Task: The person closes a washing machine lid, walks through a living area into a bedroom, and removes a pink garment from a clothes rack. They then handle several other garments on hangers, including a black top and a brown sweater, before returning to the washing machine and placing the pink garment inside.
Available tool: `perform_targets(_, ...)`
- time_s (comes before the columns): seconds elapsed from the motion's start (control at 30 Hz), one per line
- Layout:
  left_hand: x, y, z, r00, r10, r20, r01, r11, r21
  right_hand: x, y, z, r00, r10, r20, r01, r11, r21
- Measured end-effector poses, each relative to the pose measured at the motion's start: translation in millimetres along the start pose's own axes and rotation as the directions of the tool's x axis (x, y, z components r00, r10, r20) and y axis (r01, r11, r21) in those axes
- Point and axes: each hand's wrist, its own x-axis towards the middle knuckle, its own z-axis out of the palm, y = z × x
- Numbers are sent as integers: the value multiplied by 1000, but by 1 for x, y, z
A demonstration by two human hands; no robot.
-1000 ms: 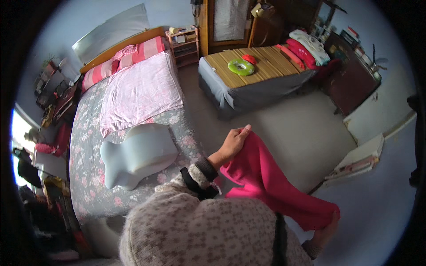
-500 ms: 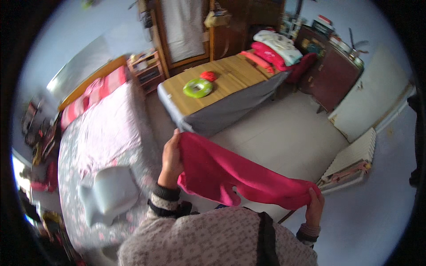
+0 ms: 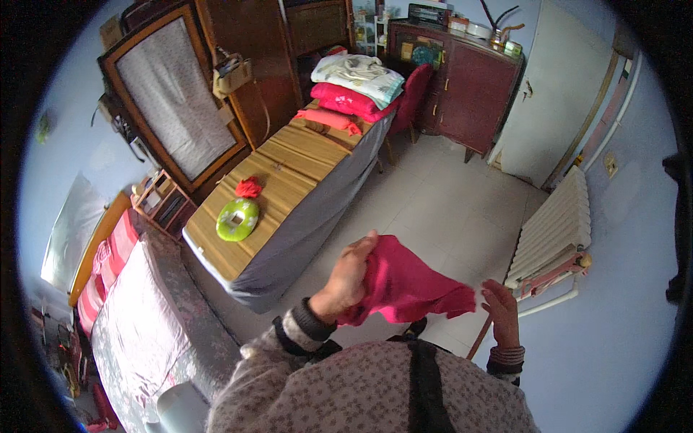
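Note:
My left hand [image 3: 348, 280] grips a deep pink piece of clothing [image 3: 411, 280] along its left side. The fabric looks doubled over and stretches to the right in front of me, above the floor. Its exact kind I cannot tell. Just off its right end is my right hand [image 3: 502, 310], with fingers apart and nothing visible in them.
A long wood-topped table [image 3: 281, 189] with a grey skirt carries a green ring-shaped item [image 3: 237, 220], a red bundle [image 3: 248, 187] and folded bedding [image 3: 357, 81]. A bed [image 3: 137, 317] stands at the left, a radiator [image 3: 552, 231] at the right.
The pink clothing was stretched long between both hands; now it is shorter, folded over. My right hand has let go of its end. The view has turned to the right.

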Motion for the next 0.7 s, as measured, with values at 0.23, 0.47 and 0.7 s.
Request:
perform_targets(0.23, 168, -52, 130, 986, 2, 169, -47, 963, 266, 151, -45, -19, 780, -24, 625, -27, 997, 73)
perform_targets(0.47, 299, -57, 211, 969, -26, 247, -46, 959, 279, 291, -68, -37, 795, -83, 601, 154, 986, -67)
perform_targets(0.7, 463, -35, 199, 963, 145, 226, -233, 870, 435, 429, -55, -91, 891, -37, 453, 133, 974, -182)
